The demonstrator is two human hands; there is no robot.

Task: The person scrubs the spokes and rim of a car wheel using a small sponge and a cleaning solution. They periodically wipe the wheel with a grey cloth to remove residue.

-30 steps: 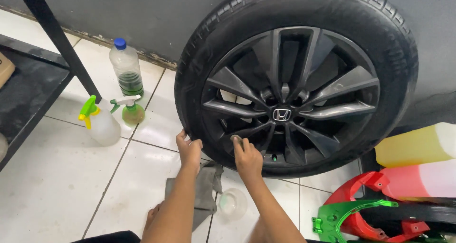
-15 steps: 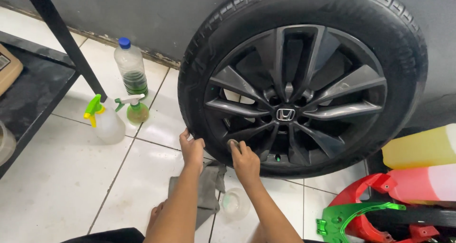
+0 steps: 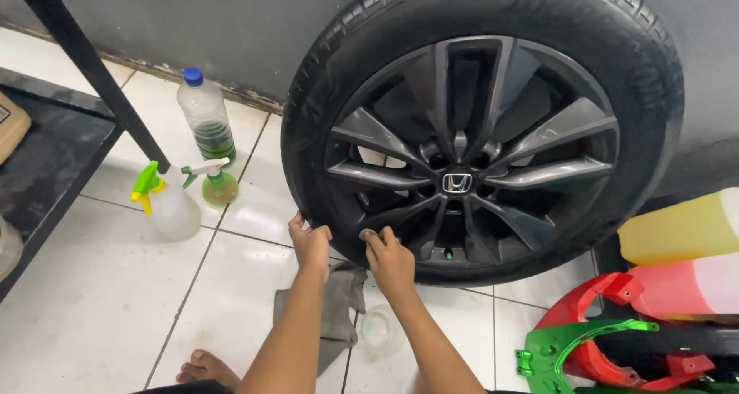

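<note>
From the head camera, looking down, we see a car wheel (image 3: 481, 132) standing upright on the white tiled floor (image 3: 100, 301) and leaning against a grey wall (image 3: 192, 32). Our left hand (image 3: 309, 241) rests on the lower-left of the tyre, fingers curled over the rubber edge, steadying it rather than clasping anything loose. Our right hand (image 3: 391, 260) is just beside it, fingertips pressed against the dark rim near the base of a spoke, with something small and dull pinched there; we cannot tell whether it is a scrap of cloth or a pad.

We judge the step in hand to be rubbing the lower rim clean. The next move seems to call for firm pressure from the right fingers along the rim while the left keeps the tyre from rolling.

The wheel sits directly ahead of and above both hands, its hub well above the right fingertips. Just below the wrists, a grey rag (image 3: 335, 317) lies on the tiles, and a small clear cup (image 3: 381, 328) stands close under the right forearm. Well off to the left of the left hand stand a spray bottle (image 3: 165, 205) with a green and yellow trigger, a second small sprayer (image 3: 215, 182), and a clear bottle (image 3: 206, 117) with green liquid. To the right of the right hand lie red and green plastic parts (image 3: 608, 348).
</note>
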